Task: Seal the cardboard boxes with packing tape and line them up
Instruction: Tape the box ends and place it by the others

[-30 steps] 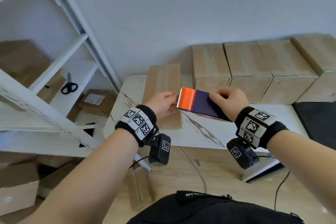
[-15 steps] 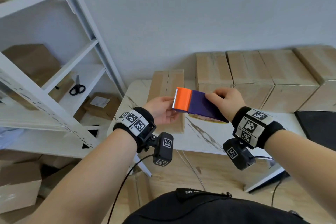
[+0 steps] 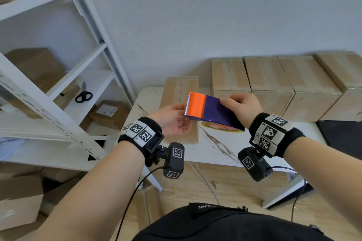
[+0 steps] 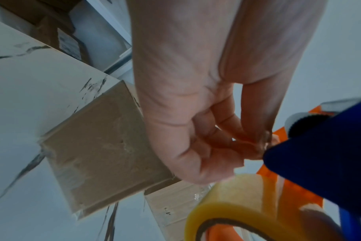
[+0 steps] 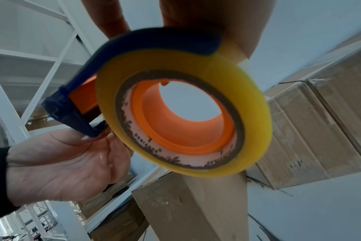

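My right hand [image 3: 242,106] grips a blue and orange tape dispenser [image 3: 209,110] from above, held in the air over the white table [image 3: 219,148]. A yellow tape roll [image 5: 183,114] sits in the dispenser [image 5: 155,42]. My left hand [image 3: 172,118] is under the orange toothed end, its fingers [image 4: 243,143] pinching at the clear tape end by the blade. A flat cardboard box [image 3: 176,92] lies on the table below the hands. Several taped boxes [image 3: 284,86] stand in a row along the wall.
A white metal shelf [image 3: 58,92] stands to the left, with scissors [image 3: 83,95] and cardboard boxes [image 3: 35,68] on it. More boxes [image 3: 17,201] lie on the floor below. A cable [image 3: 203,180] runs across the wooden floor under the table.
Both hands have lifted the dispenser slightly and the view has tilted upward. My left fingers have moved in under the orange blade end.
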